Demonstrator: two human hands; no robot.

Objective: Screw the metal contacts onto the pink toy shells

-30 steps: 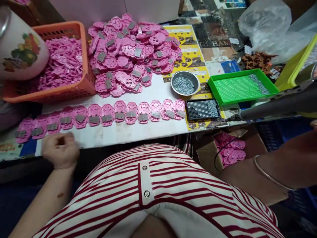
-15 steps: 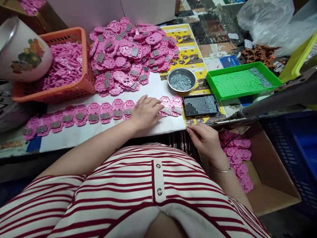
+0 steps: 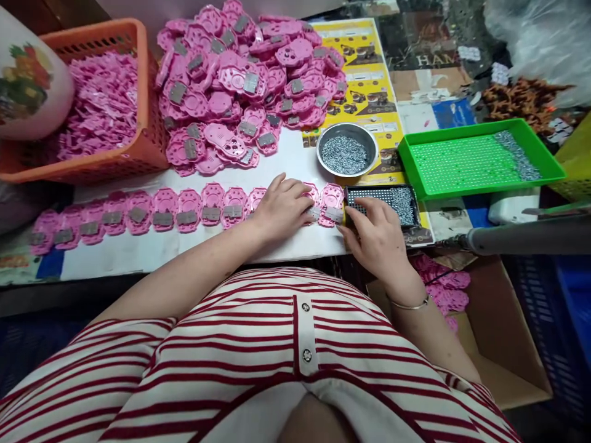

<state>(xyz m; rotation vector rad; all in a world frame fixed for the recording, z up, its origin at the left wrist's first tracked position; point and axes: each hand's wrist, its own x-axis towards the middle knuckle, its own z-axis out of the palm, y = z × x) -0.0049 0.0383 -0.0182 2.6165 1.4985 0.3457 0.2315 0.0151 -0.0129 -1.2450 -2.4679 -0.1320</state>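
A row of pink plastic shells, each with a grey metal plate, runs along the table's front. My left hand lies palm down over the right part of this row, its fingers loosely spread and covering parts of the shells beneath. The fingertips are at the metal plate of the second shell from the right end. Beside the end shell is my right hand, thumb and index finger apart at its right edge, with nothing visible between them. Its other fingers are bent over the black perforated tray, which holds small screw-like metal pieces.
Behind the row stand a heap of pink shells, a metal bowl of small metal pieces, and a green tray. An orange basket is at left. A cardboard box with pink parts sits below right.
My right hand has risen from the table's front edge to the end shell and black tray, its thumb and index finger parting. My left hand stays over the row. The view has shifted slightly.
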